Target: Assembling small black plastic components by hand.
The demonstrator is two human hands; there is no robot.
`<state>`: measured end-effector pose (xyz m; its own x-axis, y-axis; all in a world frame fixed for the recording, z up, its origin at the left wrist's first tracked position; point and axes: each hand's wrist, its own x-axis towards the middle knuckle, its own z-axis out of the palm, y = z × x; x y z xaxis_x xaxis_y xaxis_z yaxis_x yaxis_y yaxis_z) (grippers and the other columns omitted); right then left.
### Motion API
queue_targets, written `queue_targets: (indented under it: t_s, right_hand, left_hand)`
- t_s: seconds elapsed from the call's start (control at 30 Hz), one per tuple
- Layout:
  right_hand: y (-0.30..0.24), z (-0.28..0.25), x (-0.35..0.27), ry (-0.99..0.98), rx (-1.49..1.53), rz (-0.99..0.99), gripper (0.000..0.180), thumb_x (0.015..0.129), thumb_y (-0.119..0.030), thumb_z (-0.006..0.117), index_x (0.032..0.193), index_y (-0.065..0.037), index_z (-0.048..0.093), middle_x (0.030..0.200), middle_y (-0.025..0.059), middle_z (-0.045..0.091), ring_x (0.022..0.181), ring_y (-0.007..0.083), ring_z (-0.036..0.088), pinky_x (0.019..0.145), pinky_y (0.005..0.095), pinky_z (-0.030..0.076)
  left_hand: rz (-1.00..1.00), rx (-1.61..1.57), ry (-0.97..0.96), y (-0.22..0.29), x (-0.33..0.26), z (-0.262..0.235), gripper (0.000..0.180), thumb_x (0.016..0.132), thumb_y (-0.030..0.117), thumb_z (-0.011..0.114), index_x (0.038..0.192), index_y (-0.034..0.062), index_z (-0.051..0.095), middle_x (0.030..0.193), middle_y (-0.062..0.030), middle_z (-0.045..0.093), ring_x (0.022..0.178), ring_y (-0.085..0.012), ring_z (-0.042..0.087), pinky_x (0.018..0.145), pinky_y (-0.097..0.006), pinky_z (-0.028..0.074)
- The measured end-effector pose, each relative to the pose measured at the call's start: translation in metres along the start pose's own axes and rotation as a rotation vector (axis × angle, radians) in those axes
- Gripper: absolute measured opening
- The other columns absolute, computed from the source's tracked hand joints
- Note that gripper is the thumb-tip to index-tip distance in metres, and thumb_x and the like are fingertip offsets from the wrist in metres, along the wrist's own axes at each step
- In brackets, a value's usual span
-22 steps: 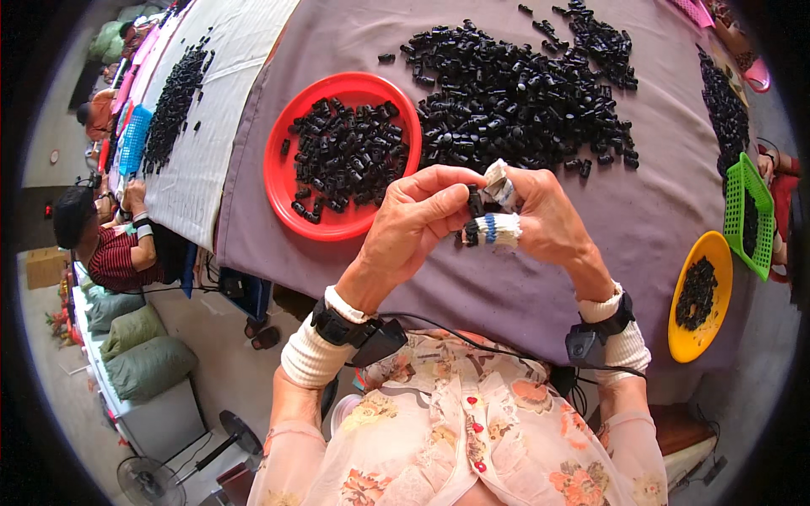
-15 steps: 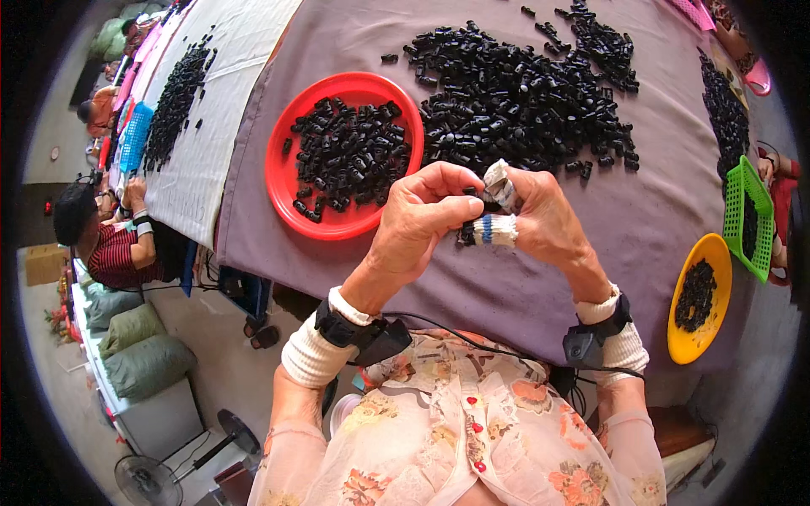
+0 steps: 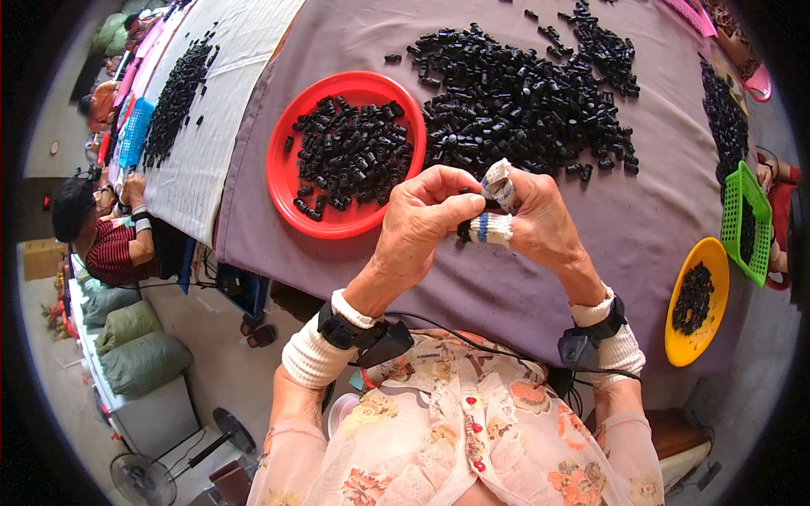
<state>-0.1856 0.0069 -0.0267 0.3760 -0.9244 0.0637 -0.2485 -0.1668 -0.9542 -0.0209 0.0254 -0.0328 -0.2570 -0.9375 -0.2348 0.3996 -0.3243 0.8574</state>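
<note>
We judge that the part [image 3: 472, 193] could slip: the left hand [image 3: 413, 223] seems to pinch it between thumb and forefinger, mostly hidden from us, and a weak pinch could drop it onto the mauve cloth [image 3: 658, 202]. The right hand [image 3: 544, 218] curls close beside it; whether it grips, we cannot tell. Its covers [image 3: 498, 228] might slide and spoil the hold. A dropped part could get lost near the pile [image 3: 515, 93] beyond the hands. To our view, the left hand overlaps the rim of the red tray [image 3: 278, 173]. A cord [image 3: 434, 321] could snag below. Rightward, well apart, we see a yellow dish [image 3: 688, 347] and a green basket [image 3: 760, 253]
</note>
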Motion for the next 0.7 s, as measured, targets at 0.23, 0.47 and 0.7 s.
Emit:
queue_targets:
  t_s: [0.23,0.47,0.7]
  right_hand:
    - [0.002,0.001,0.002,0.024,-0.009,0.001,0.026,0.063,-0.015,0.074,0.074,-0.002,0.054,0.058,0.0057,0.053,0.052,0.0088,0.044,0.049,0.0261,0.039]
    - [0.0,-0.003,0.004,-0.048,-0.001,0.004,0.028,0.063,-0.019,0.075,0.076,-0.002,0.057,0.058,0.0047,0.052,0.052,0.0092,0.044,0.049,0.0271,0.039]
    - [-0.002,-0.008,0.006,-0.163,-0.036,-0.016,0.031,0.061,-0.024,0.074,0.074,-0.002,0.057,0.055,0.0053,0.051,0.05,0.0111,0.045,0.048,0.0278,0.04]
  left_hand:
    - [-0.064,-0.058,0.005,0.003,-0.001,-0.005,0.018,0.085,0.009,0.055,0.1,-0.0011,0.057,0.087,-0.0066,0.062,0.079,-0.0105,0.058,0.073,-0.024,0.047]
    - [-0.087,-0.175,-0.055,0.003,-0.002,-0.011,0.021,0.088,0.013,0.055,0.104,0.0005,0.059,0.084,-0.0002,0.059,0.072,-0.0042,0.053,0.066,-0.02,0.046]
    - [-0.05,-0.194,-0.114,0.001,-0.002,-0.009,0.022,0.087,0.014,0.056,0.105,0.0002,0.058,0.09,-0.0031,0.061,0.075,-0.007,0.056,0.071,-0.023,0.049]
